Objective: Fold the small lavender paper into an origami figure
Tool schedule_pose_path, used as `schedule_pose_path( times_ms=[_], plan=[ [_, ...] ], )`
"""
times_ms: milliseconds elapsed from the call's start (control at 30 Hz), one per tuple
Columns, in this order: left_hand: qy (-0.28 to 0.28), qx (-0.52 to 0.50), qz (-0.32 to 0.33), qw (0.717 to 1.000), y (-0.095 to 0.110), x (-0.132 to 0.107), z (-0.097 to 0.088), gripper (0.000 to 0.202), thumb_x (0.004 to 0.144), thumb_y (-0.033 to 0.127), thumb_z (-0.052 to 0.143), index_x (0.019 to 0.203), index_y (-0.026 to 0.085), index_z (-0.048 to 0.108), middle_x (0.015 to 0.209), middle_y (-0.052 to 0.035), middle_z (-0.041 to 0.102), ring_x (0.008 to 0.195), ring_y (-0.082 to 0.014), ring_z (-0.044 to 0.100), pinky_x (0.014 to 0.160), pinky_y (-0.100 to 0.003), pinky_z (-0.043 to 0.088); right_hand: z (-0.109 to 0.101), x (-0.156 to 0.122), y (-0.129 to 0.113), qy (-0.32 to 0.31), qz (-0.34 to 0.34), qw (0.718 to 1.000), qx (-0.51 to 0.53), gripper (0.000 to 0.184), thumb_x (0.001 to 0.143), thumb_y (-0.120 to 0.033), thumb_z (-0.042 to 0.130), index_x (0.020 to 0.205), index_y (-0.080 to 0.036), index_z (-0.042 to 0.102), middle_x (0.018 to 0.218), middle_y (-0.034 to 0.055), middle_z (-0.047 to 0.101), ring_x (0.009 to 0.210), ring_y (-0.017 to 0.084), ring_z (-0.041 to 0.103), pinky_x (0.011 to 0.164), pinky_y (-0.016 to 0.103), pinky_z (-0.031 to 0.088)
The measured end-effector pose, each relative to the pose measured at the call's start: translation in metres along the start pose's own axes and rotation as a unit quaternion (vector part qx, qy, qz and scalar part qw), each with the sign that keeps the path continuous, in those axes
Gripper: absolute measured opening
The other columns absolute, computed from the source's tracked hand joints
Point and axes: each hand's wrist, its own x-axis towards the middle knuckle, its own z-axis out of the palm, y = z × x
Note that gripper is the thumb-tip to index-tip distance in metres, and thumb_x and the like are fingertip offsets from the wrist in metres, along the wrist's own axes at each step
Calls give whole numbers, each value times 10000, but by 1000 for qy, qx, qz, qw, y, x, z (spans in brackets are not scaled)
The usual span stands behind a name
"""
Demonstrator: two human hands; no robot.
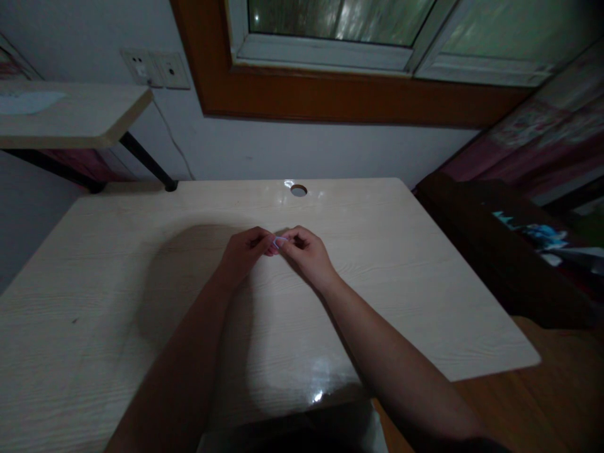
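My left hand (244,251) and my right hand (306,253) meet over the middle of a pale wooden desk (141,283). Both have their fingers curled and pinched together on a small pale, pinkish-white object (278,243) held between the fingertips. The object is too small and dim for me to name. Both hands hover just above or rest on the desk surface; my forearms stretch in from the near edge.
A round cable hole (298,190) sits at the desk's far edge. A raised shelf (70,113) stands at the back left, below wall sockets (155,68). A window (358,31) is above. Dark furniture (500,251) with clutter stands to the right, over a wooden floor (542,402).
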Motion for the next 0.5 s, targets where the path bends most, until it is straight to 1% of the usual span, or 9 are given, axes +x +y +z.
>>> schedule_pose_path(
  times_ms=[200, 333, 500],
  plan=[
    [-5, 24, 4, 1000, 1, 0, 0, 265, 885, 415, 624, 827, 167, 701, 730, -28, 731, 678, -146, 700, 698, -259, 589, 0, 0, 1, 1, 3, 1000, -6, 265, 830, -457, 705, 852, -194, 685, 807, 36, 684, 739, 157, 612, 701, 307, 514],
    [-15, 21, 14, 1000, 1, -1, 0, 276, 898, 421, 608, 840, 169, 706, 753, -36, 741, 692, -152, 707, 705, -265, 593, 1, 0, -1, 7, 7, 1000, 2, 259, 825, -443, 715, 819, -187, 675, 761, 27, 672, 693, 148, 594, 675, 301, 501],
    [-10, 3, -1, 1000, 3, -1, 0, 281, 894, 416, 615, 823, 157, 699, 730, -39, 740, 676, -152, 706, 692, -266, 594, 0, 0, 0, 6, 15, 1000, 23, 255, 809, -434, 730, 815, -182, 689, 748, 20, 671, 687, 146, 591, 671, 295, 490]
  ],
)
